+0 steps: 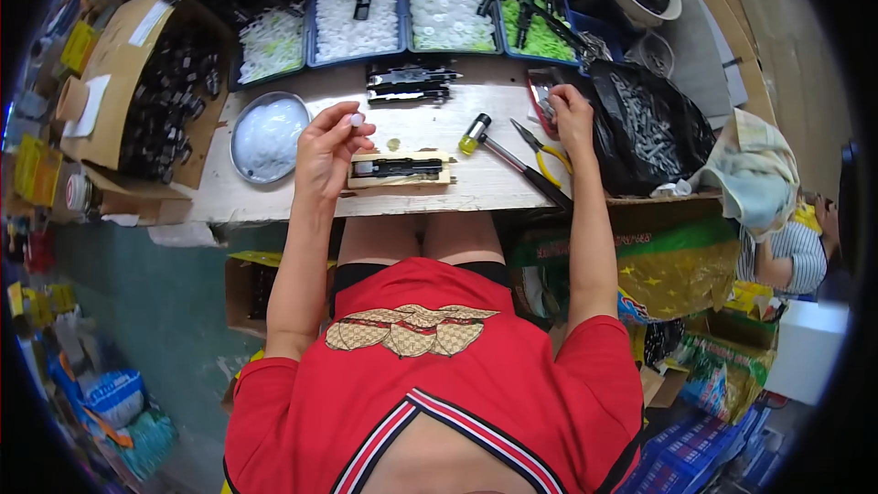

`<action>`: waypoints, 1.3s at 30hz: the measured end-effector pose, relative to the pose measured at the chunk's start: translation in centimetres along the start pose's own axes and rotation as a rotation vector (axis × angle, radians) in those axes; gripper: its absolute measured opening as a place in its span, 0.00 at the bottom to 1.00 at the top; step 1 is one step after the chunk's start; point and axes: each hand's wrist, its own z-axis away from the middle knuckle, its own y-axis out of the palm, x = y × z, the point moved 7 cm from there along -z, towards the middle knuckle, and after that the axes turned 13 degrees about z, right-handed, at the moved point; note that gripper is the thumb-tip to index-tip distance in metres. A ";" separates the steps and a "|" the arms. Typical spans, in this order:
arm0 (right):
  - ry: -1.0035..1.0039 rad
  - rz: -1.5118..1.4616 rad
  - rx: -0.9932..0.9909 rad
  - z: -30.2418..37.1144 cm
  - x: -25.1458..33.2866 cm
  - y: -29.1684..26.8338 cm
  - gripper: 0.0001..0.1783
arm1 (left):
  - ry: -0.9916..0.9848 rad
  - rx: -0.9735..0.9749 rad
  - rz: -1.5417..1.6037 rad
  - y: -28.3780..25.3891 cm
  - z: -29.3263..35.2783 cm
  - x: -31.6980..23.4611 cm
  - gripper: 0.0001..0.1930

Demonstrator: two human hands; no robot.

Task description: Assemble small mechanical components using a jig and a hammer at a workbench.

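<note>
My left hand (pixel 327 151) is raised over the bench and pinches a small round white plastic piece (pixel 357 119) between thumb and fingertips. Just below it, a wooden fixture (pixel 401 182) holds a long black part (pixel 398 167) lying flat. At the right, my right hand (pixel 572 119) has its fingers drawn together at the edge of a small red tray (pixel 540 96) of little metal pieces; what the fingertips hold, if anything, is too small to make out. Between the hands lie a hammer (pixel 498 151) with a yellow-and-black head and yellow-handled pliers (pixel 551 160).
Bins of white pieces (pixel 358 23) and green pieces (pixel 541 37) line the back. A round dish (pixel 242 160) with clear-white contents sits left, beside a carton (pixel 114 119) of black parts. Black assemblies (pixel 412 82) lie mid-bench; a black bag (pixel 613 160) of metal pins lies right. Another person's striped sleeve (pixel 800 256) shows far right.
</note>
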 end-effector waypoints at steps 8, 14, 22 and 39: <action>0.135 -0.506 0.119 2.6 5.3 -0.5 0.03 | -0.097 -0.008 0.064 1.8 1.7 2.9 0.10; -0.185 -0.531 0.402 7.5 17.0 3.4 0.01 | -0.171 0.032 0.108 2.4 3.0 4.5 0.11; -0.416 -0.387 0.377 9.2 22.5 5.3 0.02 | -0.170 0.001 0.117 2.0 4.0 4.1 0.11; -0.560 -0.281 0.333 10.0 24.0 5.9 0.03 | -0.150 0.006 0.124 1.5 4.5 4.0 0.11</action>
